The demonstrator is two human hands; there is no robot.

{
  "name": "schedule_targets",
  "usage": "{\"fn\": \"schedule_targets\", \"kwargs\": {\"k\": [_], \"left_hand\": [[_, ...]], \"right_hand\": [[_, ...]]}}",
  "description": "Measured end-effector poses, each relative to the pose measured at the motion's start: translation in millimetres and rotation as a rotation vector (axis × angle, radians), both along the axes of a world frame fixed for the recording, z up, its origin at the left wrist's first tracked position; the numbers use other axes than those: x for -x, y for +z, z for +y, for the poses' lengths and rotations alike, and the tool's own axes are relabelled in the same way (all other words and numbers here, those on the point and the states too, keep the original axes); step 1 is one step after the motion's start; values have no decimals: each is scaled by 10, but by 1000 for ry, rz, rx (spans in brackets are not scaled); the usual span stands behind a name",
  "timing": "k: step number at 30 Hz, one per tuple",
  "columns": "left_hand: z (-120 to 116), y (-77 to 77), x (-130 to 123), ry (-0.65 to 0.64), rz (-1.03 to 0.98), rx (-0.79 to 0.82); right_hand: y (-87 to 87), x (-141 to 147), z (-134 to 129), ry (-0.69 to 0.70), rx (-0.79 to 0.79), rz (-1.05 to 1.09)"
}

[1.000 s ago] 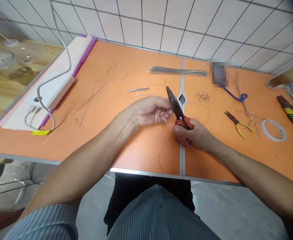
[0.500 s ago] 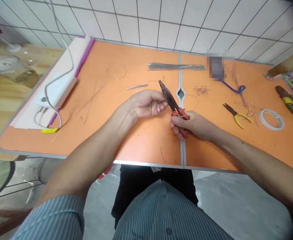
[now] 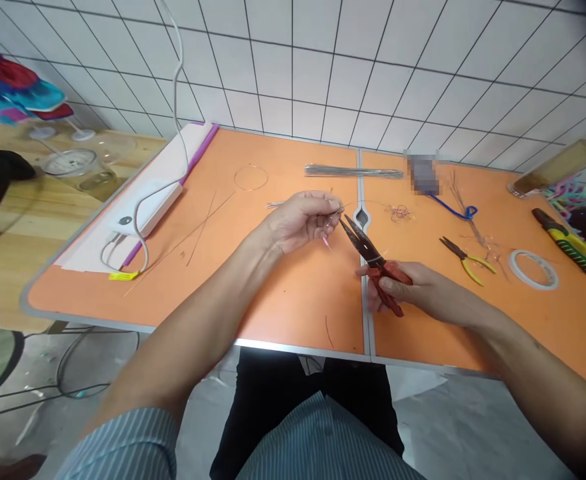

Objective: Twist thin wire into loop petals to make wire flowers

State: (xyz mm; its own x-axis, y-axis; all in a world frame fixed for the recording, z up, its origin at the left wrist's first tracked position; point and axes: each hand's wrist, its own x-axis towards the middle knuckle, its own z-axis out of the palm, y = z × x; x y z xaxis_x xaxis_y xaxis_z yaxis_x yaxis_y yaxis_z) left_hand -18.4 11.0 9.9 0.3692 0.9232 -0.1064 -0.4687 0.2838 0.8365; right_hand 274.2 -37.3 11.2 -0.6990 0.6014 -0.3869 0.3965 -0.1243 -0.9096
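My left hand (image 3: 295,223) pinches a thin wire (image 3: 333,211) between its fingertips, and a small pink piece (image 3: 327,243) hangs just below them. My right hand (image 3: 423,290) grips long-nosed pliers with red handles (image 3: 373,257). The dark steel jaws point up and left, and their tips sit right by the left fingertips. I cannot tell whether the jaws hold the wire. Both hands are above the orange table (image 3: 293,313), near the metal seam down its middle.
Small yellow-handled pliers (image 3: 465,263), a tape roll (image 3: 533,269), a yellow-black tool (image 3: 565,250) and a blue cord (image 3: 455,210) lie right. Straight wires (image 3: 353,171) and a copper tangle (image 3: 399,213) lie behind. A white power strip (image 3: 147,213) sits left.
The view has tilted up. My right hand has moved right and down, swinging the pliers lower so their tips sit at the left fingertips. The left hand still pinches the wire.
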Motion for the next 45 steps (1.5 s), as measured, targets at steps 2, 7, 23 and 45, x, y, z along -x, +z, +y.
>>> {"fn": "schedule_targets", "kwargs": {"k": [2,7,23,45], "left_hand": [[-20,5,-10,-2,22,-49],[-51,0,-12,-49,50,-101],[-71,24,-19,-18,43,-47],[-157,-17,-180,43,244,-41]], "right_hand": [[10,-17,-32,-47,-92,-38],[38,-45,-42,-99,-229,-78],[-55,-283,-37,-137,-439,-278],[-255,-1515,281,-344,-1076,-1170]]}}
